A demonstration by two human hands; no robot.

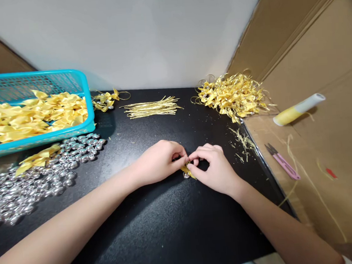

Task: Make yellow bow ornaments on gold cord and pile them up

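table: my black tabletop [160, 232], matt, kinda grainy
beads: shiny silver metallic-looking beads [30, 190]
bows: glossy yellow satin ribbon bows [29, 116]
basket: turquoise plastic mesh basket [88, 94]
wall: plain brown cardboard [326, 53]

Both forearms ran in bare from the lower corners of the frame and met near its centre. The left hand [160, 161] lay palm down, knuckles up, fingers curled and pinched toward the thumb. The right hand [211, 168] faced it, fingers bent inward, fingertips [193, 160] touching those of the left. Both wrists were held low and nearly straight.
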